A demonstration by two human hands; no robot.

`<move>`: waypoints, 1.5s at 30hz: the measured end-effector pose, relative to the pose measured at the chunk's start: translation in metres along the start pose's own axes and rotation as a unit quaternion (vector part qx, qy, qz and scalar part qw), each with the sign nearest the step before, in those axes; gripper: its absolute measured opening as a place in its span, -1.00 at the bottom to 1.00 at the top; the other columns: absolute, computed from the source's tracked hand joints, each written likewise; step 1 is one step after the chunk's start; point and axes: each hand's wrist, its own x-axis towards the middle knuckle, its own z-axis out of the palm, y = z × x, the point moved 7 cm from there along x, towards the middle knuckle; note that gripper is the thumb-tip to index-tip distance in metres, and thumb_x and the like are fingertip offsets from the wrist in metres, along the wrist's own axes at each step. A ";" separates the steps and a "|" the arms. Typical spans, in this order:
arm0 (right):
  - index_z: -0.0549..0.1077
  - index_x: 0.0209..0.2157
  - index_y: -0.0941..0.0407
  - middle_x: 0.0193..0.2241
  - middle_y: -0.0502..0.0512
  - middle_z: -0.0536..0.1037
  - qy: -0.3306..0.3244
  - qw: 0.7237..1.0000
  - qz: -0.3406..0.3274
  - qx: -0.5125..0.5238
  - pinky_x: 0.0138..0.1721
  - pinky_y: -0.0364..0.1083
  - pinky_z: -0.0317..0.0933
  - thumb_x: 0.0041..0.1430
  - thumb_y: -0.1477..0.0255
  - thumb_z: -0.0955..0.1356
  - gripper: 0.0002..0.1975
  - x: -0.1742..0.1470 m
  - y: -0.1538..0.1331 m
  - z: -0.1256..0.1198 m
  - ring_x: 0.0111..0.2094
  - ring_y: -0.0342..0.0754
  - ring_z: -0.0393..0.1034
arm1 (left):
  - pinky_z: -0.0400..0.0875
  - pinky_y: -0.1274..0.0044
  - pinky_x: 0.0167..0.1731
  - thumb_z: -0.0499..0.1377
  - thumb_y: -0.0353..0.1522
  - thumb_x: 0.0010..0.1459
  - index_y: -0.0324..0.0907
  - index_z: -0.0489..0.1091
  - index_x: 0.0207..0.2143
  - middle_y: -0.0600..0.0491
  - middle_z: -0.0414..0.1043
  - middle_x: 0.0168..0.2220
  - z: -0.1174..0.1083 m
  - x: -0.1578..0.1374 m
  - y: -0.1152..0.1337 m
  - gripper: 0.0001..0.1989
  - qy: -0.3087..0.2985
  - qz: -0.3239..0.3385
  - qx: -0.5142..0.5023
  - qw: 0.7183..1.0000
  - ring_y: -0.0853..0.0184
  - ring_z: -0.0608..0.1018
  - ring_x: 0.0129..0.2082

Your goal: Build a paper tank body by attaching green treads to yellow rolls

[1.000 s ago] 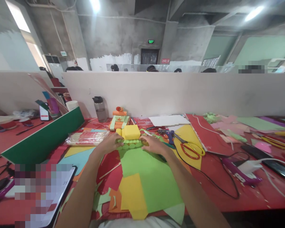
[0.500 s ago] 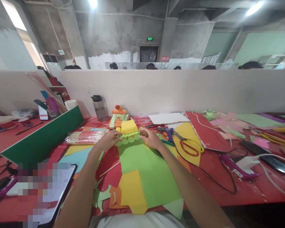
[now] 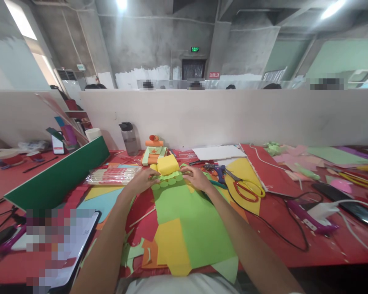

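A small paper model point(image 3: 168, 165) with a yellow box on top and green scalloped discs along its front edge sits at the far end of a green paper sheet point(image 3: 196, 224). My left hand point(image 3: 146, 179) grips its left side with curled fingers. On the opposite side, my right hand point(image 3: 194, 176) pinches the right end of the green part. The fingertips partly cover both ends of the model. Just behind it stands an orange and pale green paper model point(image 3: 154, 153) with a star on its front.
Scissors point(image 3: 248, 190) and a blue-handled tool point(image 3: 220, 173) lie right of my right hand. To the left are wrapped sticks point(image 3: 113, 176), a green board point(image 3: 61, 171) and a tablet point(image 3: 73, 249). A water bottle point(image 3: 129, 139) stands by the partition point(image 3: 214, 118). A purple power strip point(image 3: 311, 218) has cables.
The view has shifted slightly. The yellow box appears slightly turned between my hands, which keep their hold on the model.
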 end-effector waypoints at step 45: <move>0.30 0.11 0.06 -0.03 0.32 0.46 -0.147 0.849 0.274 -0.428 -0.14 0.09 0.22 -0.13 0.26 0.46 -0.29 -0.046 0.010 -0.047 -0.02 0.28 0.34 | 0.32 0.42 -0.06 0.12 -0.26 0.15 -0.08 0.46 -0.09 -0.03 0.47 -0.13 0.008 -0.001 0.018 -0.71 -0.010 0.046 0.067 0.997 0.20 0.48 -0.09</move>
